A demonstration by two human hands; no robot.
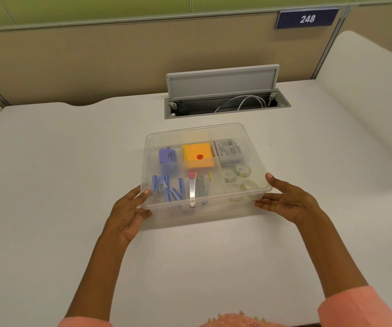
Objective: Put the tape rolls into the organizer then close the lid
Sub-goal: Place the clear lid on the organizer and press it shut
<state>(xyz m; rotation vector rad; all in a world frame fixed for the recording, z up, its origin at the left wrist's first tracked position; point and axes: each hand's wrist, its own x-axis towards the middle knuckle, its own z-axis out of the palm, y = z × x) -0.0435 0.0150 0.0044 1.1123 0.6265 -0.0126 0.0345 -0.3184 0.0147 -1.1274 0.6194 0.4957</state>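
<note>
A clear plastic organizer (166,208) sits in the middle of the white desk with its clear lid (197,134) lying on top. Through the lid I see several tape rolls (240,179) in the front right compartment. My left hand (130,208) is at the organizer's near left corner, thumb on the lid's edge and fingers against the side wall. My right hand (284,199) is at the near right corner, thumb on the lid's rim and fingers spread along the side below it.
Inside the organizer are orange sticky notes (198,155), a purple sharpener (167,156), blue staple boxes (168,187), a stapler (202,185) and a grey box (228,151). An open cable hatch (225,100) lies in the desk behind. Partition walls surround the desk.
</note>
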